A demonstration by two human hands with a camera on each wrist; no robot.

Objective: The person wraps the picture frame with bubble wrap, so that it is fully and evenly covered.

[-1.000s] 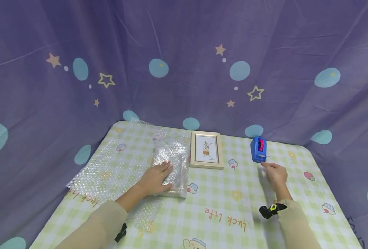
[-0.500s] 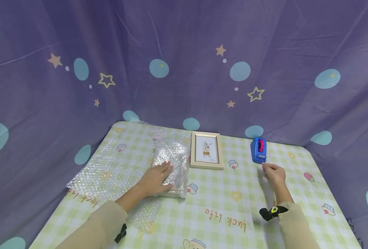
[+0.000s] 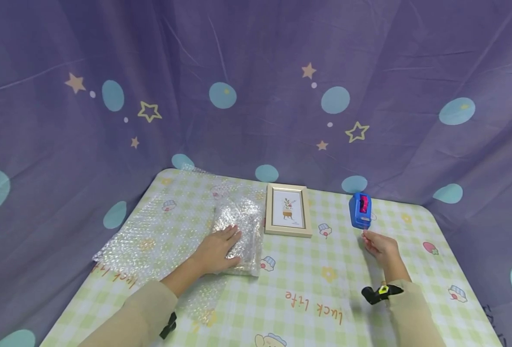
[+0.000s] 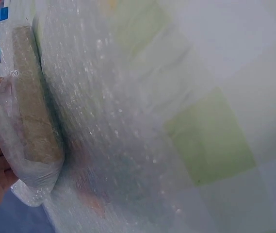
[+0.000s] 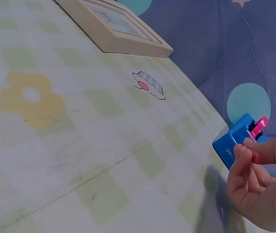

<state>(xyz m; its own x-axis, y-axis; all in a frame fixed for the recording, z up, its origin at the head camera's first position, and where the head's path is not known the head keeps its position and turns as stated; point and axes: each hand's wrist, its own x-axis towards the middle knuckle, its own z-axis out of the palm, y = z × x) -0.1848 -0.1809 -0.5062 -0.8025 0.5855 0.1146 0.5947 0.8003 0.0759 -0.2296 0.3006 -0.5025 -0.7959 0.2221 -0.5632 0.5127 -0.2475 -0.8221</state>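
Flat, with fingers spread, my left hand (image 3: 216, 250) rests on a bubble-wrapped bundle (image 3: 249, 241). The left wrist view shows a light brown straight edge (image 4: 33, 97) through the wrap; what is inside cannot be fully seen. At the right, a blue tape dispenser (image 3: 360, 212) with a pink reel stands on the table. My right hand (image 3: 382, 246) is just in front of it, thumb and forefinger pinched together at the end of the tape. That tape is clear and hardly visible between the fingertips and the dispenser.
A cream picture frame (image 3: 288, 231) with a potted-plant print lies between the bundle and the dispenser. Loose bubble wrap (image 3: 151, 231) spreads over the left of the checked tablecloth (image 3: 308, 270). Purple curtain (image 3: 264, 140) hangs behind the table.
My right hand has drawn back slightly from the dispenser towards me, fingertips still pinched. The left hand and the bundle have stayed in place.
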